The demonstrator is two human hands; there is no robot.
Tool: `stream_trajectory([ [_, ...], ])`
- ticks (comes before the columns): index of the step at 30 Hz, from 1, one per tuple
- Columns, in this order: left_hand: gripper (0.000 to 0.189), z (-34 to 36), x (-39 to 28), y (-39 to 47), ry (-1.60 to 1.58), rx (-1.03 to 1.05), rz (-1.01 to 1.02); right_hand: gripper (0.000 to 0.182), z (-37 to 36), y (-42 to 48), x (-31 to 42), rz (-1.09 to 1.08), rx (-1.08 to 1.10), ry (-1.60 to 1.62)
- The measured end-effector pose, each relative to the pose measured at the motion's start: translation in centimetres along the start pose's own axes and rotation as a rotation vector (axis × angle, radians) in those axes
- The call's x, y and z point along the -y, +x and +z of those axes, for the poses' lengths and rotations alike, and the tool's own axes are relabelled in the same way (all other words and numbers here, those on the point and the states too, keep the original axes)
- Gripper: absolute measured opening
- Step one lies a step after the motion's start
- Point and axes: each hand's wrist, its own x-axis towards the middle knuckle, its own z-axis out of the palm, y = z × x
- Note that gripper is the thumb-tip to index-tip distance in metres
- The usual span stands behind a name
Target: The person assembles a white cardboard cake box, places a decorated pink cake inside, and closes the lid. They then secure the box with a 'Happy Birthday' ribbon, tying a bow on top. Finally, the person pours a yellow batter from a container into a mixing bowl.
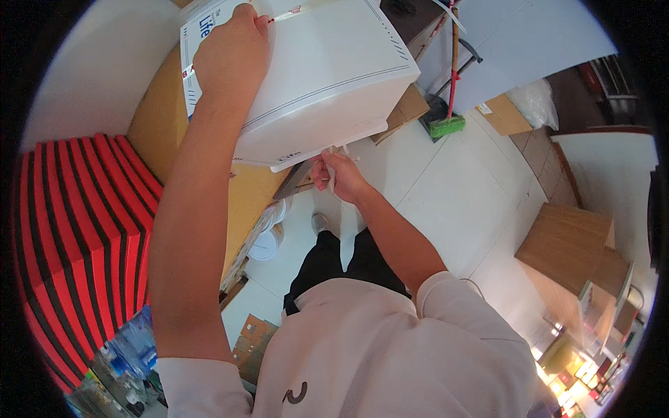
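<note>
A large white cardboard box (319, 68) with blue print rests on a yellowish-brown surface at the upper middle. Clear tape (292, 11) with red marks runs across its top. My left hand (235, 52) lies against the top of the box beside this tape, fingers curled; its fingertips are hidden, so what it grips cannot be told. Just below the box's near edge, my right hand (342, 175) pinches a thin whitish strip (331, 180). The strip looks like tape or plastic. Whether it is joined to the box cannot be seen.
Red and black striped stacked panels (89, 230) stand at left. Below the yellowish-brown surface (251, 204) are white round tubs (265, 243). A green broom (447, 125) and dustpan lean at upper right. Cartons (504, 115) and a wooden cabinet (567, 240) stand at right.
</note>
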Motion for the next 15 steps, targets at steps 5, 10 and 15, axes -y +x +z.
stream_trajectory([
  [5,0.029,0.1,-0.1,-0.6,0.005,-0.027,-0.018,0.04,0.9,-1.4,2.0,0.125,0.014,-0.253],
  [10,0.027,-0.4,-0.2,-0.7,0.011,-0.044,-0.039,0.038,1.1,-0.6,4.0,0.17,0.049,-0.191],
  [15,0.028,-0.3,0.9,0.3,0.055,-0.039,-0.175,0.038,0.3,2.8,5.5,0.167,0.079,-0.22],
])
